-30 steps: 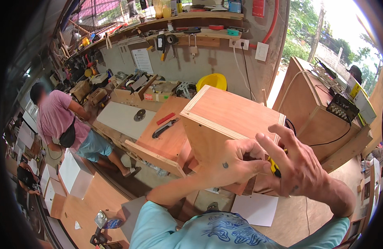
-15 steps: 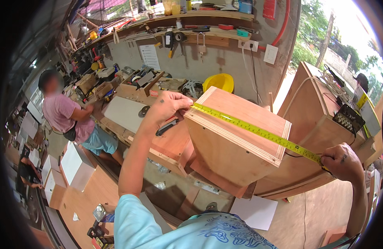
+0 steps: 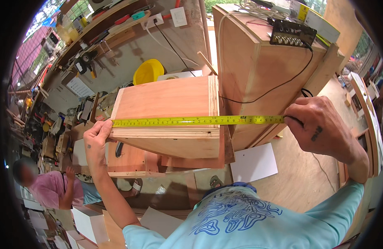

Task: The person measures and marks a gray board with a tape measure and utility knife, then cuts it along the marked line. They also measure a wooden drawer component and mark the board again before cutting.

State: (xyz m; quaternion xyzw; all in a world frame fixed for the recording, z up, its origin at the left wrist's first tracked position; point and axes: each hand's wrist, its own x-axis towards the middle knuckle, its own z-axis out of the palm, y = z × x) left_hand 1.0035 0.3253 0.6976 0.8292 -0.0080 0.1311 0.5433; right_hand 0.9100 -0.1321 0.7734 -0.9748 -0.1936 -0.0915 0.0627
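Observation:
A yellow tape measure (image 3: 179, 120) is stretched straight across the top of a plywood box (image 3: 166, 97), along its near edge. My left hand (image 3: 96, 135) pinches the tape's end at the box's left corner. Beyond the box's right edge, my right hand (image 3: 320, 126) is closed around the other end of the tape; the case is hidden in my fist. The tape spans the gap between the box and my right hand in the air. A dark utility knife (image 3: 119, 149) lies on a wooden panel below the box, near my left wrist.
A tall plywood cabinet (image 3: 258, 70) stands right of the box, bearing a black electrical device (image 3: 292, 33) and cables. A yellow hard hat (image 3: 148, 71) sits behind the box. A person in a pink shirt (image 3: 54, 189) is at far left. A white board (image 3: 254, 162) lies on the floor.
My view has turned toward the right, so the box and tape now lie level across the picture. Both hands keep hold of the tape. The person in pink has raised a hand.

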